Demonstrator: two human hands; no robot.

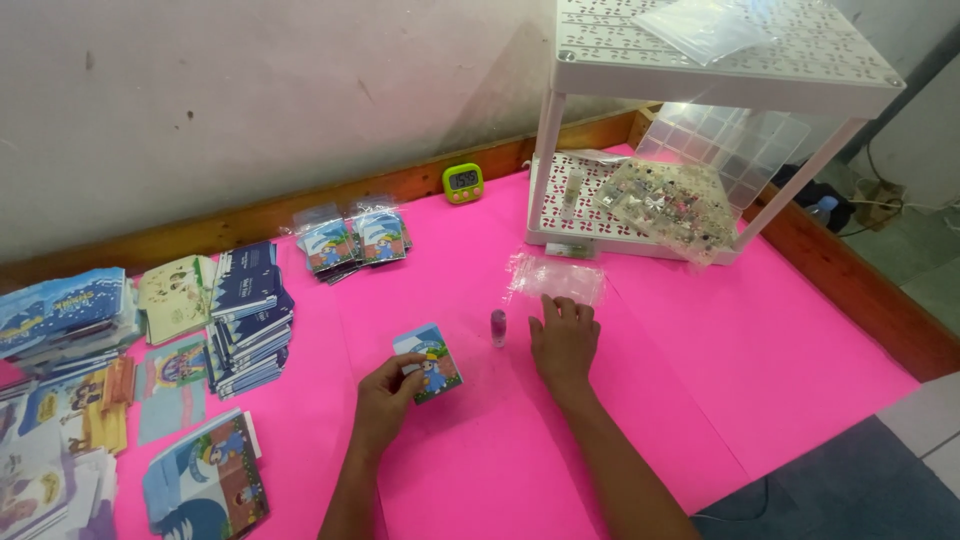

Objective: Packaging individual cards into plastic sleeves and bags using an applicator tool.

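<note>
My left hand (pixel 385 400) holds a small blue illustrated card (pixel 430 362) just above the pink table cover (pixel 650 380). My right hand (pixel 565 340) lies palm down on the pink surface, fingers together, its fingertips at the near edge of a clear plastic sleeve (pixel 557 277). A small glitter-filled vial (pixel 498 327) stands upright between the two hands, just left of my right hand.
Stacks of illustrated cards and booklets (pixel 250 315) cover the left side, with bagged cards (pixel 352 240) further back. A green digital timer (pixel 463 182) sits by the wooden border. A white two-tier rack (pixel 700 70) with clear bead organisers (pixel 672 205) stands at the back right.
</note>
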